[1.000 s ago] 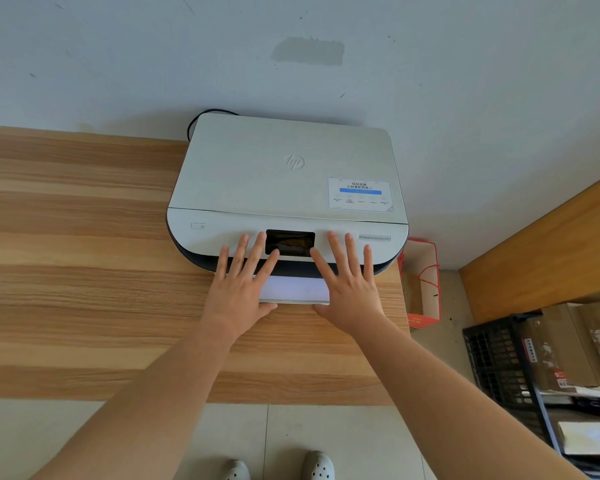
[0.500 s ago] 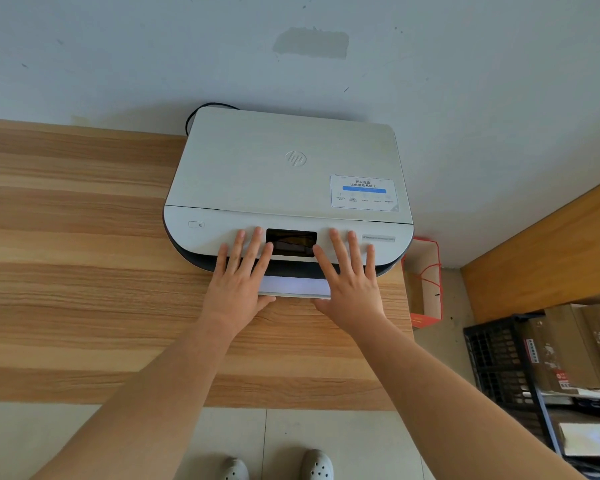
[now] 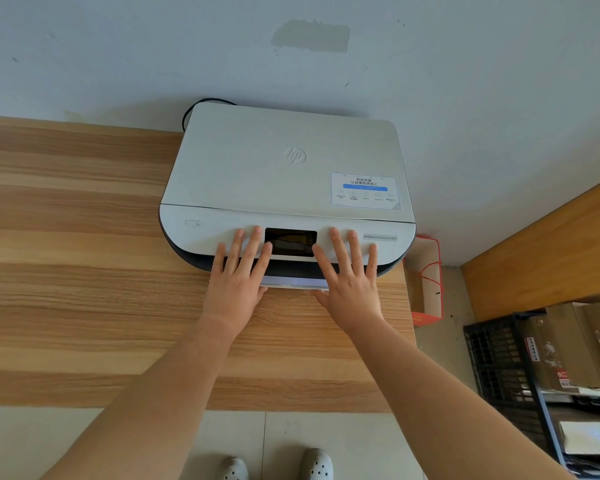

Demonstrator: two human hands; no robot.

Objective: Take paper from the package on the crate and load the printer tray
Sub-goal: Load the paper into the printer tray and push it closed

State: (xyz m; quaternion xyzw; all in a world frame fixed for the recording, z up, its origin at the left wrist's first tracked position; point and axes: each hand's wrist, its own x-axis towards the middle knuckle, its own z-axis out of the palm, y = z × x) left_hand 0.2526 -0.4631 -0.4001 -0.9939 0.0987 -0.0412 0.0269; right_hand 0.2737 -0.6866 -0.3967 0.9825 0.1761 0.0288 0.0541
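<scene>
Head view: left hand and right hand lie flat, fingers spread apart, gripping nothing, palms against the front of the printer tray, fingertips resting on the printer front panel either side of the dark screen. Tray is a thin pale strip poking out under the dark base, nearly fully in. Looks light, rigid plastic, slides easy; likely best pushed evenly on the front edge with both palms so it doesn't skew. Printer is white, sits on wooden table by the wall. Black crate is low right on the floor, cardboard package in it; any paper there can't be made out.
</scene>
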